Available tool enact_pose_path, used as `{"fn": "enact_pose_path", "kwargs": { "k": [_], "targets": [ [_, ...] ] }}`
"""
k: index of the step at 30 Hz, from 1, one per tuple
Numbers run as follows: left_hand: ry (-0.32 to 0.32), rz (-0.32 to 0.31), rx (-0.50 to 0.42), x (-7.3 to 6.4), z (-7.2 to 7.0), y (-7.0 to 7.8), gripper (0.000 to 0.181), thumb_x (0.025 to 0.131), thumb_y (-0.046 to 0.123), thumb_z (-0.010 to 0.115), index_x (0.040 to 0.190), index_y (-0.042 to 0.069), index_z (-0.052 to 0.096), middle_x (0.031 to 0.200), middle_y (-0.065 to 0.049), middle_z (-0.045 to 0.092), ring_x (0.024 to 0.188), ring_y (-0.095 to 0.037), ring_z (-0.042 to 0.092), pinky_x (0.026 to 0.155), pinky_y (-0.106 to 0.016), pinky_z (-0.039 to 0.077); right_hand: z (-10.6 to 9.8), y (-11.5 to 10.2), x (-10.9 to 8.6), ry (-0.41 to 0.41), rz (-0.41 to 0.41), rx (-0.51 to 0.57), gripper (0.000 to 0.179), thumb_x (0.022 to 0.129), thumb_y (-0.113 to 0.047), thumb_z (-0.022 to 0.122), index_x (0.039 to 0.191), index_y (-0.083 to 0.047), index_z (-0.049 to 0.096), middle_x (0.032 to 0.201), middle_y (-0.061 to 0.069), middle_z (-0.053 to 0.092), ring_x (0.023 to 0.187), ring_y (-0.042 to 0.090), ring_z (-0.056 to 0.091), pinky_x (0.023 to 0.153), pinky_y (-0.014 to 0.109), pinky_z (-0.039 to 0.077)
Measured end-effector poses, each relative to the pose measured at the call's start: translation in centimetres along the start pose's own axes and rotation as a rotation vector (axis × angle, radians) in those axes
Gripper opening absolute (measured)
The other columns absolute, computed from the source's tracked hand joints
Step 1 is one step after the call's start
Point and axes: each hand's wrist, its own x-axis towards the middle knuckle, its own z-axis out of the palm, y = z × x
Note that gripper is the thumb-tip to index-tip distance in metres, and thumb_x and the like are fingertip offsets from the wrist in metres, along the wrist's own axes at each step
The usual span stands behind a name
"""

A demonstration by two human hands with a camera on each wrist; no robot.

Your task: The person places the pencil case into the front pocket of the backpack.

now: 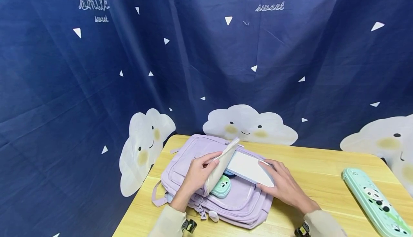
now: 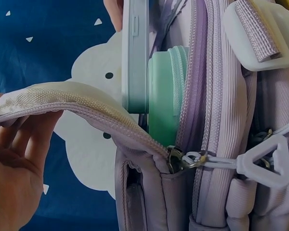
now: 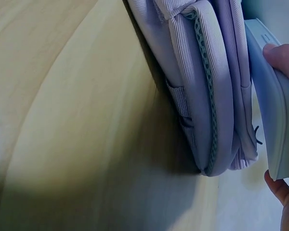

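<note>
A lilac backpack [image 1: 190, 152] lies on the table with its front pocket unzipped. My left hand [image 1: 196, 174] pinches the edge of the pocket's flap [image 1: 222, 165] and lifts it up, showing the cream lining. In my right hand [image 1: 285, 185] is a flat white and light-blue box [image 1: 248, 166], gripped at its right end between thumb and fingers. Its far end reaches under the raised flap. Inside the pocket sits a small mint-green zip case [image 1: 221, 186] with a panda print; in the left wrist view the box stands right beside that green case [image 2: 163, 91].
On the table's right side lies a long mint-green panda pencil case [image 1: 374, 201]. White triangular zip pulls [image 2: 267, 161] dangle from the backpack. A dark blue curtain [image 1: 206, 50] with smiling clouds hangs behind the wooden table [image 1: 309, 158].
</note>
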Motion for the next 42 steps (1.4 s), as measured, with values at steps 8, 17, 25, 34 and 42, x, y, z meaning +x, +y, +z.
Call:
{"fn": "enact_pose_path", "kwargs": {
  "k": [8, 17, 25, 34, 42],
  "targets": [
    [-0.012, 0.021, 0.0, 0.2, 0.0, -0.1, 0.033, 0.108, 0.022, 0.071, 0.14, 0.023, 0.076, 0.116, -0.005, 0.084, 0.089, -0.009, 0.073, 0.077, -0.026, 0.059, 0.3, -0.2, 0.5, -0.008, 0.002, 0.005, 0.082, 0.084, -0.044, 0.092, 0.153, -0.011, 0.062, 0.15, 0.014, 0.06, 0.129, 0.033, 0.056, 0.101, 0.051, 0.042],
    [-0.046, 0.076, -0.002, 0.7, 0.0, -0.1, 0.034, 0.108, 0.021, 0.07, 0.141, 0.014, 0.075, 0.124, -0.011, 0.081, 0.091, -0.008, 0.073, 0.08, -0.025, 0.059, 0.8, -0.6, 1.1, -0.031, 0.001, 0.0, 0.084, 0.085, -0.048, 0.09, 0.155, -0.011, 0.061, 0.152, 0.015, 0.059, 0.131, 0.033, 0.055, 0.103, 0.053, 0.044],
    [-0.063, 0.111, 0.015, 0.8, 0.1, -0.1, 0.033, 0.108, 0.019, 0.069, 0.14, 0.014, 0.076, 0.133, -0.013, 0.078, 0.094, -0.006, 0.072, 0.081, -0.025, 0.06, 1.1, -0.8, 1.6, -0.043, -0.014, 0.006, 0.084, 0.087, -0.05, 0.089, 0.155, -0.011, 0.06, 0.154, 0.016, 0.058, 0.134, 0.035, 0.054, 0.106, 0.057, 0.045],
    [-0.075, 0.11, 0.032, 1.1, 0.1, 0.1, 0.032, 0.108, 0.021, 0.071, 0.139, 0.018, 0.077, 0.137, -0.008, 0.077, 0.097, -0.005, 0.071, 0.084, -0.024, 0.058, 1.2, -0.8, 2.2, -0.044, -0.053, 0.014, 0.08, 0.088, -0.047, 0.087, 0.153, -0.008, 0.062, 0.152, 0.018, 0.059, 0.133, 0.037, 0.056, 0.107, 0.06, 0.047],
    [-0.096, 0.134, 0.038, 1.2, 0.3, 0.0, 0.032, 0.108, 0.022, 0.07, 0.139, 0.017, 0.077, 0.136, -0.006, 0.077, 0.096, -0.004, 0.071, 0.084, -0.023, 0.058, 1.5, -1.0, 3.1, -0.079, -0.061, 0.028, 0.079, 0.09, -0.049, 0.086, 0.155, -0.011, 0.061, 0.154, 0.015, 0.058, 0.134, 0.038, 0.056, 0.109, 0.061, 0.048]
  ]
}}
